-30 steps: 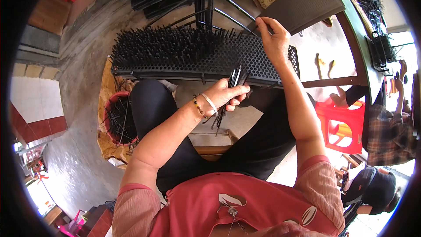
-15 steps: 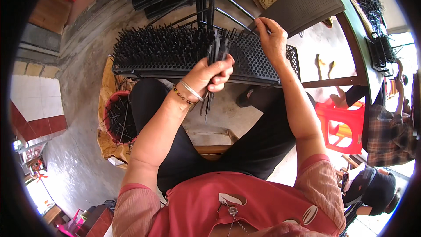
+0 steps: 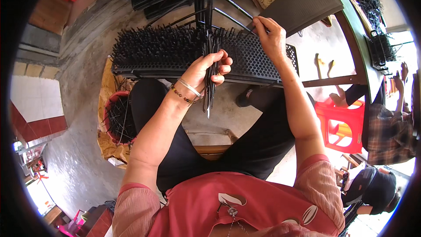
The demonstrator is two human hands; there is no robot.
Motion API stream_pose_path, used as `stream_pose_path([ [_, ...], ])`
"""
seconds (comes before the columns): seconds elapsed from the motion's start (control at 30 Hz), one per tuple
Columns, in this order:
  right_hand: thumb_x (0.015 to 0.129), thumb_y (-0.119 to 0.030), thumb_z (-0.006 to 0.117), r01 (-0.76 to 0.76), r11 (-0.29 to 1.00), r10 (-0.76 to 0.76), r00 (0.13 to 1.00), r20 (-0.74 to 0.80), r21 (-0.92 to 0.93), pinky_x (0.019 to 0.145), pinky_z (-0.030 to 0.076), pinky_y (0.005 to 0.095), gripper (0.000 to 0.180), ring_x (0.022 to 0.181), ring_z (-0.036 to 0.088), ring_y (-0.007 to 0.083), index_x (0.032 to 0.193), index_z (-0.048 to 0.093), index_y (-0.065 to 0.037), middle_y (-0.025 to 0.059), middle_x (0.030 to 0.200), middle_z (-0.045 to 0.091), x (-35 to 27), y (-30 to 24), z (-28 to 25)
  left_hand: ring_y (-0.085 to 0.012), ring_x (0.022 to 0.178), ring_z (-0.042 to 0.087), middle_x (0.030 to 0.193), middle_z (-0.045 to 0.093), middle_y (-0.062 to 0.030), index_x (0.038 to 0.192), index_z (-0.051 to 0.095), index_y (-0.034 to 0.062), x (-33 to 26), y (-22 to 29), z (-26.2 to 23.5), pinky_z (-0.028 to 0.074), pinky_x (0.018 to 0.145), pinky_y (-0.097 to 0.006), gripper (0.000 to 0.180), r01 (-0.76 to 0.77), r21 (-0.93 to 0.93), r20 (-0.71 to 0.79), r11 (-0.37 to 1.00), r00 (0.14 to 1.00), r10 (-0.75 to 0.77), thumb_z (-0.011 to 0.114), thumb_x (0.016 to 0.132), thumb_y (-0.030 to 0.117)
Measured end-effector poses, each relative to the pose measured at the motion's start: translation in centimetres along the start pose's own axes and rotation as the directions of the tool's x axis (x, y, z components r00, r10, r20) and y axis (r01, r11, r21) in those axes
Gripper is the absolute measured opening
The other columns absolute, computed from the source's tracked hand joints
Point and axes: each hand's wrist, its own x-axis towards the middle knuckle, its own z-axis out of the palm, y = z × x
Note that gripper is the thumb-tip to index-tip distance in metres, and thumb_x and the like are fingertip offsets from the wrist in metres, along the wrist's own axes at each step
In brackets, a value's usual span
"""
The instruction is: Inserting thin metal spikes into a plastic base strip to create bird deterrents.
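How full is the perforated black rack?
Partly full: black rods stand densely across the left side of the perforated black rack, while bare holes show toward its right end.

The light is strong and seems to come mostly from the right side, where the floor [image 3: 309, 50] becomes nearly white and loses detail. Toward the left, this floor carries shiny glare. The rack [image 3: 259, 57] looks clear near its right edge, but toward its left edge the black sticks [image 3: 153, 46] melt into one dark mass. The table [image 3: 363, 30] bends near the black round border.
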Motion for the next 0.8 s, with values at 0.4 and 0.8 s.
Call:
stream_pose_path([
  [0.4, 0.085, -0.008, 0.062, 0.135, 0.984, -0.144, 0.987, -0.067, -0.119, 0.058, 0.049, 0.0255, 0.015, 0.064, 0.064, 0.0144, 0.093, 0.065, 0.004, 0.0114, 0.077, 0.064, -0.4, 0.7, 1.2, 0.0001, 0.054, 0.043, 0.095, 0.06, -0.0027, 0.102, 0.057, 0.0107, -0.5, -0.5, 0.8, 0.041, 0.049, -0.016, 0.017, -0.001, 0.216, -0.098, 0.976, 0.995, 0.023, 0.056, 0.09, 0.023],
  [0.8, 0.082, -0.01, 0.065, 0.128, 0.983, -0.132, 0.991, -0.025, -0.135, 0.063, 0.05, 0.0301, 0.013, 0.07, 0.065, 0.0255, 0.091, 0.066, 0.0, 0.0147, 0.078, 0.065, -1.0, 0.6, 1.6, -0.0016, 0.058, 0.042, 0.084, 0.056, -0.0001, 0.099, 0.056, 0.008, -0.6, -0.1, 0.8, 0.036, 0.048, -0.016, 0.017, 0.029, 0.184, -0.041, 0.982, 0.999, -0.022, 0.059, 0.089, 0.021],
])
